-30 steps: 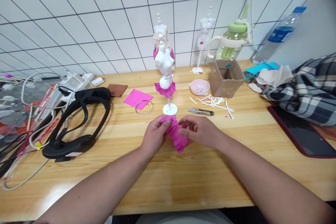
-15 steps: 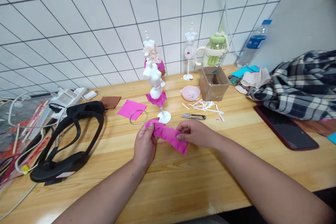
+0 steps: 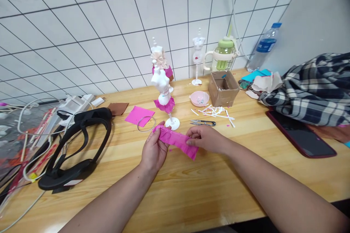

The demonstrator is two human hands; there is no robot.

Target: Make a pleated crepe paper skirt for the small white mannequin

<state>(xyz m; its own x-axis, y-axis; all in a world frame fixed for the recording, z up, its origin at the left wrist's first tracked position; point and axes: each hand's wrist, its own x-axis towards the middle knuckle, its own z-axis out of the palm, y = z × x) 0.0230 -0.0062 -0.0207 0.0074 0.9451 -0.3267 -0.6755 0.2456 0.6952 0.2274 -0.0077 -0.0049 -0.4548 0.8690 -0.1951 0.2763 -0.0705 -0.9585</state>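
Note:
A creased strip of pink crepe paper (image 3: 177, 141) is stretched between my two hands above the table. My left hand (image 3: 154, 150) pinches its left end between thumb and fingers. Near the other end, my right hand (image 3: 203, 139) grips the strip's upper edge with closed fingers. Just behind stands a small white mannequin (image 3: 162, 87) with a ruffled pink piece (image 3: 164, 105) around its lower part. A flat pink paper square (image 3: 139, 116) lies to the left, partly under a thin metal ring (image 3: 146, 124). Thread snips (image 3: 202, 122) rest behind my right hand.
A pink dish of beads (image 3: 199, 99), a cardboard box (image 3: 223, 89) and white paper scraps (image 3: 217, 111) sit behind the snips. A black headset (image 3: 76, 153) and cables are at left; a phone (image 3: 300, 134) and plaid cloth (image 3: 317, 83) at right. More mannequins (image 3: 197, 56) stand by the wall.
The view has shifted slightly. Both hands keep their hold on the pink strip, which looks a little flatter, and my left fingers have opened out somewhat beneath it.

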